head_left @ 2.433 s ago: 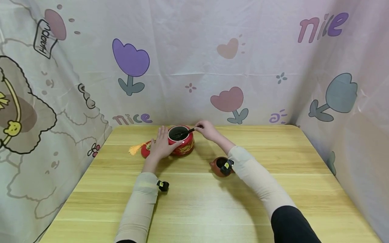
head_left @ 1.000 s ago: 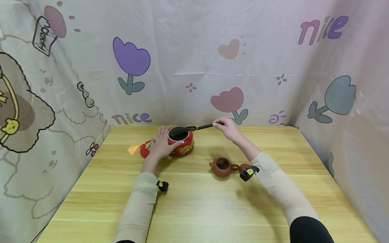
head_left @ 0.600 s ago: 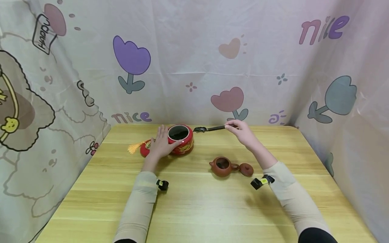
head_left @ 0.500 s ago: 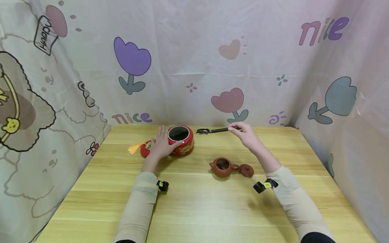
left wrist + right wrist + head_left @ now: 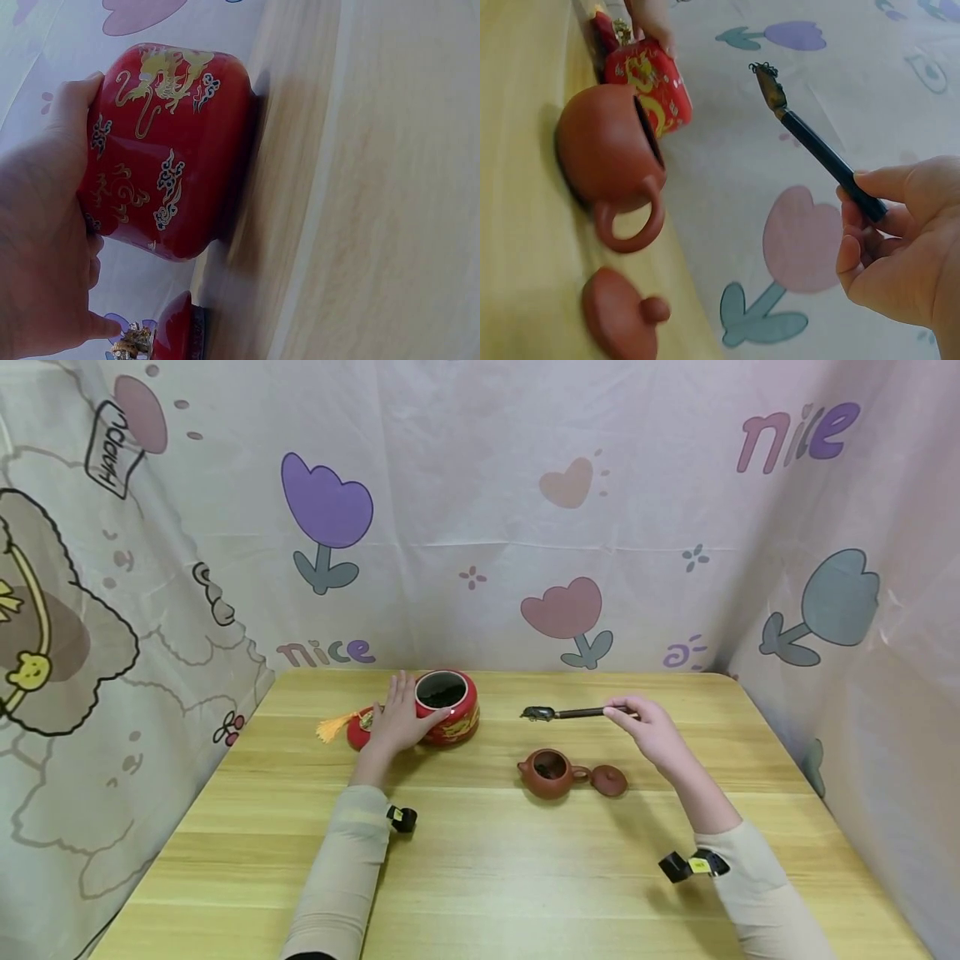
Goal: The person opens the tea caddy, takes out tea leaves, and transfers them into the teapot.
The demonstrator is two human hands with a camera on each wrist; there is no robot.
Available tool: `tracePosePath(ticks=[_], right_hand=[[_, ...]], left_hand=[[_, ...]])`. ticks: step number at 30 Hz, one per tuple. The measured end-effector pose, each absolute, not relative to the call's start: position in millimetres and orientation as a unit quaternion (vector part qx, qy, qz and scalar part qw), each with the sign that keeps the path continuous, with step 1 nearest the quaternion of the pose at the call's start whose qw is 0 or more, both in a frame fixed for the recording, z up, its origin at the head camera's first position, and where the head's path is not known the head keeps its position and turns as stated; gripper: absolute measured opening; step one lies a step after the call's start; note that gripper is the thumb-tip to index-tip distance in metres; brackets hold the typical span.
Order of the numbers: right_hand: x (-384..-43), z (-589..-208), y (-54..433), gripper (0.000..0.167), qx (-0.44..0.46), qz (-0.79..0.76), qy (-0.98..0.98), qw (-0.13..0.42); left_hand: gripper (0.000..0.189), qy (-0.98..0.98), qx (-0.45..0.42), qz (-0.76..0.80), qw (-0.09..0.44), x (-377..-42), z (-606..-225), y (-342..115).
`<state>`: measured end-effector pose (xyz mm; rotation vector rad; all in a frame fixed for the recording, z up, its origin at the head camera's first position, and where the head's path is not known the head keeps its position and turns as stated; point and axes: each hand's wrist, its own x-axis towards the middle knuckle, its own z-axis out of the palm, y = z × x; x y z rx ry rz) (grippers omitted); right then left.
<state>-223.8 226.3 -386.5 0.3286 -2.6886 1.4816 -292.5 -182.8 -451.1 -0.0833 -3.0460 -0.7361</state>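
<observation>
A red tea jar (image 5: 459, 729) with gold dragons stands uncovered near the table's back edge, dark contents inside. My left hand (image 5: 401, 720) rests against its left side, fingers extended and thumb along the front near the rim. In the right wrist view, my right hand (image 5: 904, 240) pinches the dark handle of a tea scoop (image 5: 817, 146) between thumb and fingers. Curly dark tea leaves (image 5: 763, 69) lie on the scoop's head. In the head view the scoop head points left, behind a brown clay teapot (image 5: 546, 785) that is uncovered, with something dark inside.
The teapot's round lid (image 5: 609, 781) lies on the wooden table (image 5: 480, 868) beside the teapot's handle. Left of the jar, partly behind my left hand, sits its red lid (image 5: 357, 735) with a yellow tassel (image 5: 333, 727). A patterned curtain (image 5: 450, 493) hangs behind the table.
My right hand has lifted the tea scoop out of the jar and carried it right, then nearer, toward the teapot. The left hand has stayed at the jar.
</observation>
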Motion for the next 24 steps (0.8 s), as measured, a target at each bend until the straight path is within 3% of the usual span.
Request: tracePosePath(ticks=[12,24], right_hand=[[-198.2,-412.8,259.0,0.041,0.081,0.455,-0.887,0.004],[-193.2,-418.5,249.7,0.023,0.109,0.376,-0.919,0.055]], left_hand=[[0.116,-0.972,-0.025,-0.234,0.008,-291.9,-450.3,-182.4],[0.118,-0.972,-0.023,-0.235,0.003,-294.6,-451.8,-183.5]])
